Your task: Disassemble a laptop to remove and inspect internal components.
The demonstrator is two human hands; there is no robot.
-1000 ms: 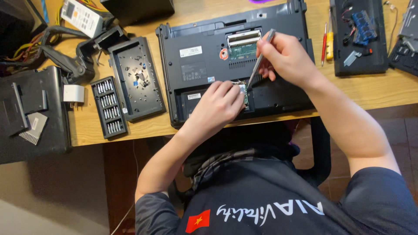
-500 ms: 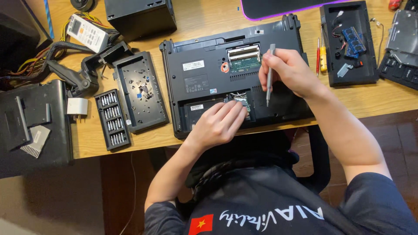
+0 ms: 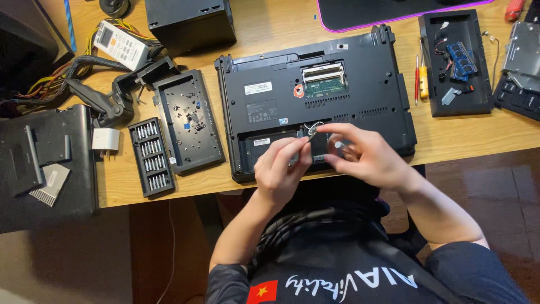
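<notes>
A black laptop [image 3: 360, 73] lies bottom up on the wooden desk [image 3: 461, 141], with its memory slot [image 3: 323, 84] and a lower bay [image 3: 264, 152] uncovered. Both my hands hover over that bay, close together. My right hand [image 3: 365, 157] is closed around a slim silver screwdriver [image 3: 338, 145], which is mostly hidden by the fingers. Its tip [image 3: 312, 134] points left. My left hand [image 3: 281, 166] pinches at that tip with thumb and forefinger. Whether a screw sits between the fingers is too small to tell.
The removed cover panel [image 3: 188, 121] holds loose screws, beside a bit set [image 3: 149, 157]. A black tray [image 3: 455, 62] with blue memory modules and a yellow screwdriver [image 3: 423, 79] lie to the right. A remote [image 3: 120, 42], cables, a black box [image 3: 188, 22] and a dark device [image 3: 45, 163] crowd the left.
My right hand has come down from the laptop's middle to the lower bay, turning the screwdriver sideways. My left hand has lifted off the bay and met its tip.
</notes>
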